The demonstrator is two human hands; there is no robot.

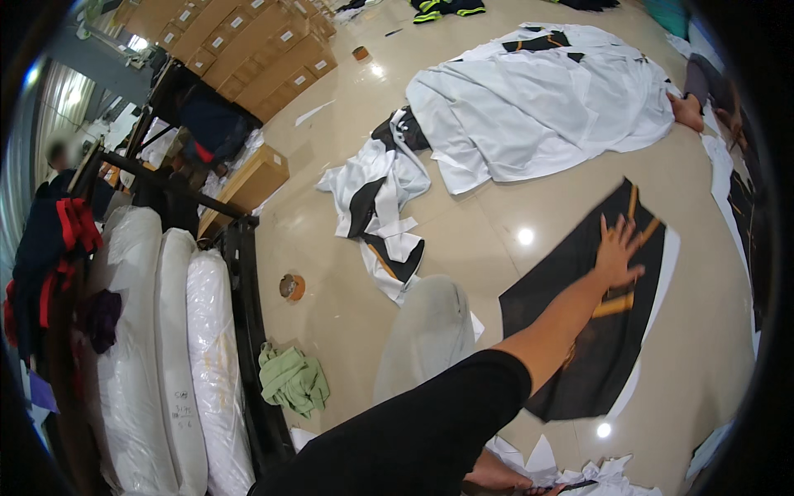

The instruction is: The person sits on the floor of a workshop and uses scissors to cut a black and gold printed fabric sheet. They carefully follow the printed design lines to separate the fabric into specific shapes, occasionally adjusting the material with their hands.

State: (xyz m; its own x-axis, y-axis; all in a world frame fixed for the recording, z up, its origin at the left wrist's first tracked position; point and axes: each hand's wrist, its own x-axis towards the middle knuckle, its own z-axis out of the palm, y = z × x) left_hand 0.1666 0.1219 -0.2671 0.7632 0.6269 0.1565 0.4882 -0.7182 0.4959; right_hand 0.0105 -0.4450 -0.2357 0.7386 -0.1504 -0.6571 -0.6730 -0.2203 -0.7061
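My left hand (616,256) lies palm down with its fingers spread on a dark cut fabric panel (571,298). The panel is spread on the tiled floor and has orange stripes. White material (659,289) shows along its right edge. My left arm, in a black sleeve, reaches across from the lower edge and covers part of the panel. Left of the panel is my grey-clad knee (430,322). My right hand does not show. Bare skin, seemingly a foot (495,473), appears at the bottom beside crumpled white scraps (608,478).
Beyond lies a large white cloth pile (538,116), with a person's bare foot (686,112) beside it. Crumpled white and dark pieces (380,198) lie left of centre. A green cloth (294,380), wrapped rolls (219,372) and stacked cartons (273,58) are on the left.
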